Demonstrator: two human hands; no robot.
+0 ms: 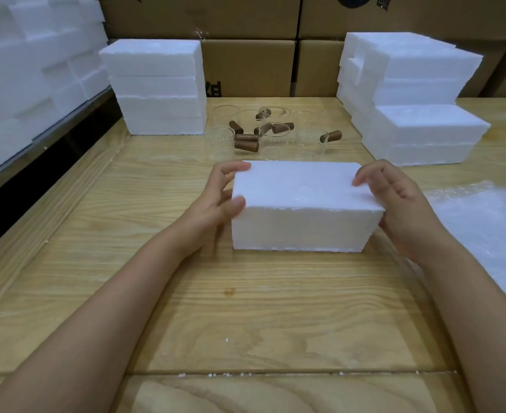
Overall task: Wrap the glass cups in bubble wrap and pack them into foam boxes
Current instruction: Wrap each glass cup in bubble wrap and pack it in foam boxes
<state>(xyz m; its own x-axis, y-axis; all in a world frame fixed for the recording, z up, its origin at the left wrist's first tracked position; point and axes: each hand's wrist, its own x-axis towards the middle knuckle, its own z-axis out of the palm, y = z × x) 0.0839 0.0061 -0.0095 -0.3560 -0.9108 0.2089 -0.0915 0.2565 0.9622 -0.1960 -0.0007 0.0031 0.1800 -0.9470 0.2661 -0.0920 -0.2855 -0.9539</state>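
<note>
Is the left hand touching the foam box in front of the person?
Touching. In the head view the left hand has its thumb and fingers against the left end of the foam box.

VIEWS: one, head | MOUNT: on the person's head, over the near side of the wooden table | AXIS: forward and down, wide-angle | RANGE: close; foam box mid-frame, cardboard cartons bound the far edge

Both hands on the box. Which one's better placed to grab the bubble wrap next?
Right hand, probably. The bubble wrap lies just beside it, on its side of the foam box. The left hand grips the box's far end and would have to cross over.
</note>
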